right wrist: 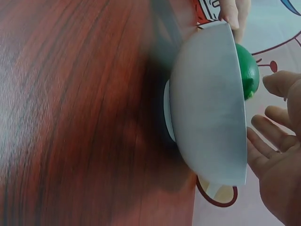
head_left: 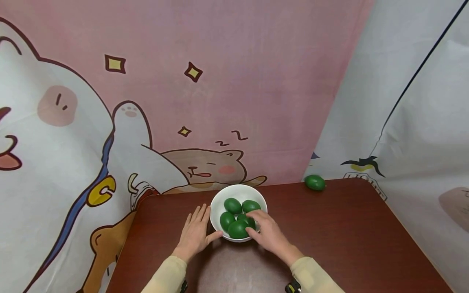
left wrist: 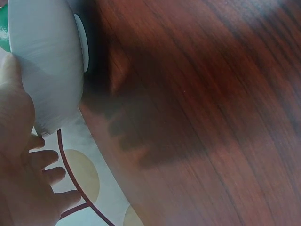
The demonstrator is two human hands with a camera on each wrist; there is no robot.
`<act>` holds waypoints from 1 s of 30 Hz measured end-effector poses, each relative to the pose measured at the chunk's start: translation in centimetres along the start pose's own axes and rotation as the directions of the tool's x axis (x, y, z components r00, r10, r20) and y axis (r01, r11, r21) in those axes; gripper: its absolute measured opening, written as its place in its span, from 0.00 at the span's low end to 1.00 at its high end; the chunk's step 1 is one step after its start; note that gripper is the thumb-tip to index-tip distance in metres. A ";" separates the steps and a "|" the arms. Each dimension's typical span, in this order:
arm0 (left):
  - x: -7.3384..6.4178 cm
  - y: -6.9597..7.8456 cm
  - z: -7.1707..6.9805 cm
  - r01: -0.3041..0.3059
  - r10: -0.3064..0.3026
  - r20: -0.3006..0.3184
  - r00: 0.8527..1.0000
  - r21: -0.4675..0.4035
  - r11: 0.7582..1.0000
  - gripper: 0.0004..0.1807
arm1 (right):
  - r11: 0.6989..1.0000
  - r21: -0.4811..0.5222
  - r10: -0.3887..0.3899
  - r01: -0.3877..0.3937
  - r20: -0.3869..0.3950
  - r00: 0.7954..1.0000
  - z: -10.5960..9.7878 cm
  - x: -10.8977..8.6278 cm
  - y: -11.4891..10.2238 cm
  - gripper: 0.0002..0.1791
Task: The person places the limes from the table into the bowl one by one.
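A white bowl stands on the table with several green limes in it. My left hand lies against the bowl's left side, its fingers straight and its thumb at the near rim. My right hand hovers over the bowl's right edge, fingers spread and loosely bent beside the limes. In the right wrist view a gap shows between the right fingertips and the nearest lime, so nothing is gripped. The left wrist view shows the left thumb on the outer wall of the bowl.
Another lime lies at the table's back edge, right of the bowl. The dark red-brown table reaches back to a pink and white cartoon cloth. A dark cord runs down the cloth at the right.
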State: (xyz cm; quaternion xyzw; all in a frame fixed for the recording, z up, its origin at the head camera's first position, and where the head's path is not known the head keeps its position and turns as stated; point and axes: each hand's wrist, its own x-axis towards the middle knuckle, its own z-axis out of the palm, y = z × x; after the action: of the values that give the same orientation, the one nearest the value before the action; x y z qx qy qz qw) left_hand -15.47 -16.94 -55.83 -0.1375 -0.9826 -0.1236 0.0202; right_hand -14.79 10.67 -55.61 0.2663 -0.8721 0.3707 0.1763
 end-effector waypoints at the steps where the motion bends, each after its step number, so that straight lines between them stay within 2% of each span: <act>1: 0.0 0.0 0.0 -0.001 0.001 -0.001 1.000 -0.001 1.000 0.56 | 1.000 -0.001 0.000 0.000 -0.014 1.000 -0.1 0.0 0.1 0.21; 8: 0.0 0.0 0.0 -0.007 0.007 -0.007 1.000 -0.006 1.000 0.56 | 1.000 0.003 0.027 -0.027 -0.069 0.997 -1.2 -0.4 1.1 0.21; 17: 0.0 -0.1 0.2 -0.003 0.003 -0.006 1.000 -0.009 1.000 0.57 | 1.000 0.007 0.005 -0.004 -0.150 0.989 -2.3 -0.7 2.4 0.21; 26: 0.0 -0.1 0.1 0.002 -0.002 -0.005 1.000 -0.011 1.000 0.57 | 0.996 0.008 0.094 -0.094 -0.120 0.988 -3.7 -1.1 3.5 0.22; 30: 0.0 0.0 0.1 0.000 0.000 -0.008 1.000 -0.015 1.000 0.56 | 0.994 -0.007 0.109 -0.110 -0.121 0.987 -4.1 -1.4 4.1 0.22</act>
State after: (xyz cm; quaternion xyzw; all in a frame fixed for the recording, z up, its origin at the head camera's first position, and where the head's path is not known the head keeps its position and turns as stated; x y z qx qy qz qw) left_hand -15.46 -16.96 -55.91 -0.1370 -0.9815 -0.1316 0.0230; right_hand -15.67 16.55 -55.87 0.1940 -0.8757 0.3892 0.2097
